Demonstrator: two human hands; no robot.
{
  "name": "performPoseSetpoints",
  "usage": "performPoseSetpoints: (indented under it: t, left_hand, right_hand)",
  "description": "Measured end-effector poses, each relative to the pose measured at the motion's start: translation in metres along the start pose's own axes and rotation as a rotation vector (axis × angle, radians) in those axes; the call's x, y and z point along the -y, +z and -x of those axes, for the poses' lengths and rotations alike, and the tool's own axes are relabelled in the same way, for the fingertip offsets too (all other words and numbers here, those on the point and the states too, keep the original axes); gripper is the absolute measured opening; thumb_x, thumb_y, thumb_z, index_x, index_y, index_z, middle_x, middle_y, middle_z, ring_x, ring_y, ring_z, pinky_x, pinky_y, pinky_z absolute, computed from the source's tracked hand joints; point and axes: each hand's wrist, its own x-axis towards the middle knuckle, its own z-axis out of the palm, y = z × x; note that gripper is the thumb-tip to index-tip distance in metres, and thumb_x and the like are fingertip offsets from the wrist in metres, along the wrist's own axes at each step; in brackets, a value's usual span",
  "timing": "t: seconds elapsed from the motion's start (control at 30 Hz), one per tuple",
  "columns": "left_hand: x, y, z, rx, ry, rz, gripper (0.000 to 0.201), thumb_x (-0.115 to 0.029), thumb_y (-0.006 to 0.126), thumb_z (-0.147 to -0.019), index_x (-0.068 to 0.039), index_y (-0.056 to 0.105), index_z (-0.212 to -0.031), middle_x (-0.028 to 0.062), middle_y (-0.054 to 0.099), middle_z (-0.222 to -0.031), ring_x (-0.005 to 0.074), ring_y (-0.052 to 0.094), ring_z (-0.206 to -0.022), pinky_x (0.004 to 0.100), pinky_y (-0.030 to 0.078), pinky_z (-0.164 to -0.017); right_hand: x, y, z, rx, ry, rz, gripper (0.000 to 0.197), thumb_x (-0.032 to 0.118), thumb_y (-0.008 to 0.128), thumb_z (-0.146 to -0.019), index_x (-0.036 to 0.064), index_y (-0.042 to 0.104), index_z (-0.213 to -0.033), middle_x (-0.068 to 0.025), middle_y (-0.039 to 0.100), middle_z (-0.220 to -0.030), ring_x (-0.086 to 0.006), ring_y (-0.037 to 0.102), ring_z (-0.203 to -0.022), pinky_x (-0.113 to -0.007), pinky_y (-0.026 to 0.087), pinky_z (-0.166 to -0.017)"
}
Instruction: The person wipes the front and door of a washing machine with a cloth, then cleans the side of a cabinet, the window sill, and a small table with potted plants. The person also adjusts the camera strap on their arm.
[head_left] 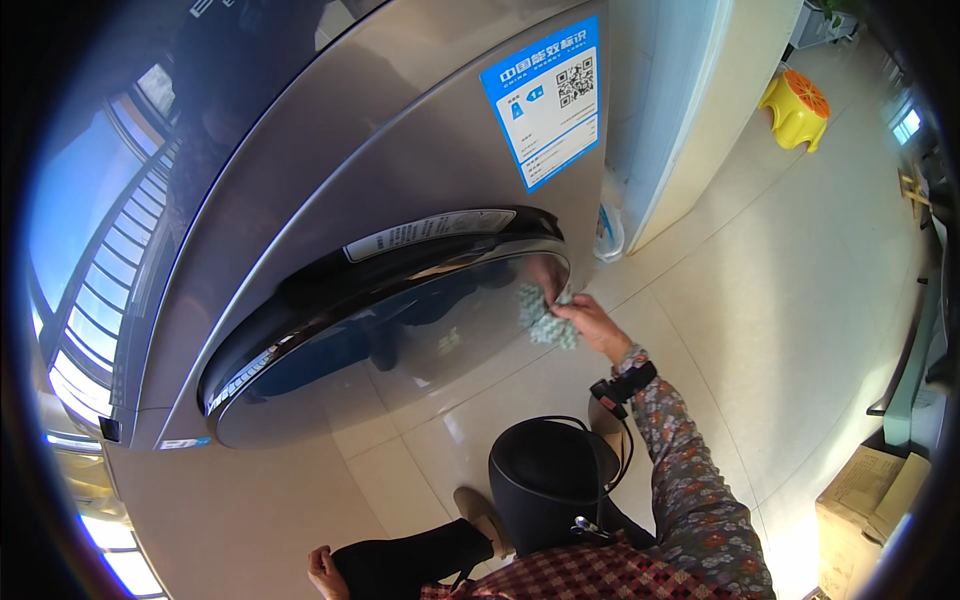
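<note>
My right hand (pixel 590 322) is closed on a pale green cloth (pixel 553 330), bunched and textured. The cloth is at the right end of the round glass door (pixel 430 320) of a grey washing machine (pixel 400 130), and the glass mirrors it and the fingers. A black strap with a small device (pixel 625 385) is round my right wrist, over a flowered sleeve. Down at the lower left, my left hand (pixel 325 574) is beside my black-trousered knee (pixel 400 562). Its fingers are loosely bent with nothing visible in them; the picture's edge cuts off part of the hand.
A blue and white label (pixel 545 105) is on the machine's front. Right of the machine stand a pale wall edge (pixel 690 120) and a clear plastic container (pixel 608 235). Farther off are a yellow stool (pixel 797 110) with an orange top and, lower right, a cardboard box (pixel 860 490).
</note>
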Motion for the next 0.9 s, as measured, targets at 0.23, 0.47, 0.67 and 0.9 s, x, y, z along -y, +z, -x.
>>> performPoseSetpoints:
  t: [0.23,0.47,0.67,0.9]
  left_hand:
    - [-0.01,0.002,0.015,-0.006,0.051,-0.021,0.036,-0.027,0.054,-0.1,0.003,0.068,-0.113,0.0216,0.07,-0.109,0.0322,0.065,-0.101,0.0387,0.049,-0.092]
    - [-0.032,0.006,0.035,0.004,0.02,-0.04,0.037,-0.029,0.053,-0.1,0.002,0.068,-0.113,0.0207,0.07,-0.109,0.0317,0.065,-0.101,0.0386,0.048,-0.092]
    - [-0.025,0.001,0.028,0.01,-0.036,-0.027,0.037,-0.029,0.053,-0.1,0.002,0.067,-0.115,0.0206,0.07,-0.109,0.0307,0.065,-0.1,0.0379,0.048,-0.093]
    - [-0.008,0.0,0.013,0.011,-0.025,0.016,0.035,-0.028,0.055,-0.1,0.001,0.068,-0.114,0.0194,0.071,-0.108,0.0289,0.065,-0.099,0.037,0.049,-0.091]
  right_hand:
    - [0.127,-0.008,0.05,-0.293,-0.367,0.264,0.022,0.024,0.065,-0.095,0.002,0.064,-0.096,0.0007,0.064,-0.079,-0.0097,0.056,-0.068,-0.027,0.046,-0.062]
    - [0.044,-0.016,0.017,-0.658,-0.504,0.734,0.019,0.012,0.066,-0.087,-0.0032,0.061,-0.096,-0.0254,0.066,-0.083,-0.044,0.066,-0.078,-0.045,0.053,-0.066]
    - [-0.053,-0.031,-0.03,-0.816,-0.211,0.776,0.02,0.012,0.064,-0.082,-0.0041,0.058,-0.093,-0.028,0.067,-0.085,-0.0475,0.064,-0.085,-0.051,0.052,-0.074]
    - [-0.028,-0.01,-0.035,-0.69,-0.037,0.831,0.026,0.009,0.059,-0.082,-0.0062,0.054,-0.102,-0.0276,0.066,-0.088,-0.047,0.064,-0.089,-0.05,0.051,-0.077]
